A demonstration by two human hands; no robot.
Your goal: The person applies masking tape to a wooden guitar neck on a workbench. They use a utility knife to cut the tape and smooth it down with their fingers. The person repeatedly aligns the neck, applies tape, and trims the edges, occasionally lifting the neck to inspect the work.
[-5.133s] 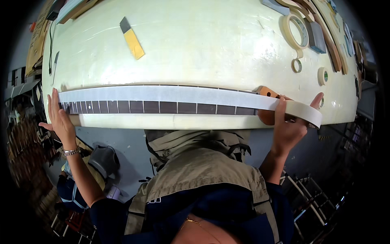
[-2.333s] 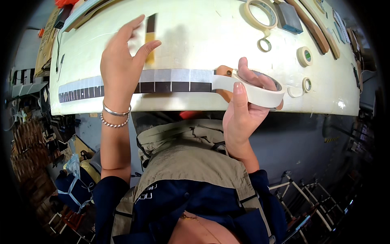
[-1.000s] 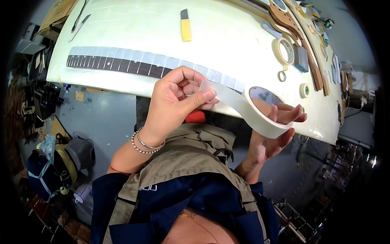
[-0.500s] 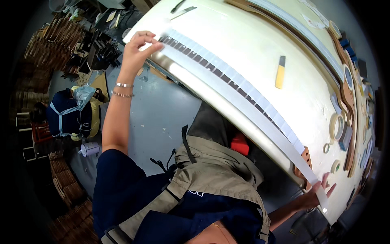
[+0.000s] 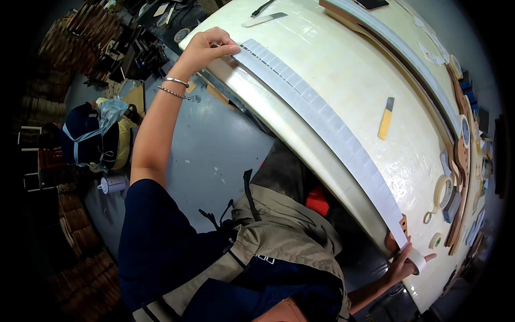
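My left hand (image 5: 208, 49) pinches the far-left end of a long whitish strip of tape (image 5: 327, 121) between thumb and fingers. The strip runs along a guitar neck and overlaps paler tape pieces on its fretboard (image 5: 261, 59), leaving only small dark slits showing. At the near right, my right hand (image 5: 398, 266) holds the tape roll (image 5: 417, 260) that the strip comes from. Close to that hand, the neck's brown headstock (image 5: 393, 241) with holes shows partly under the tape.
On the pale worktable lie a yellow-handled blade (image 5: 386, 119), a metal blade (image 5: 265, 20) and several tape rolls, one large (image 5: 443, 192). A long wooden neck (image 5: 397, 45) lies farther back. A bundled blue pack (image 5: 88, 138) and a white can (image 5: 112, 184) stand on the floor at left.
The tape strip has shifted from the near side of the fretboard onto it, covering most of the dark band. Both hands moved with it, and the roll now shows in my right hand.
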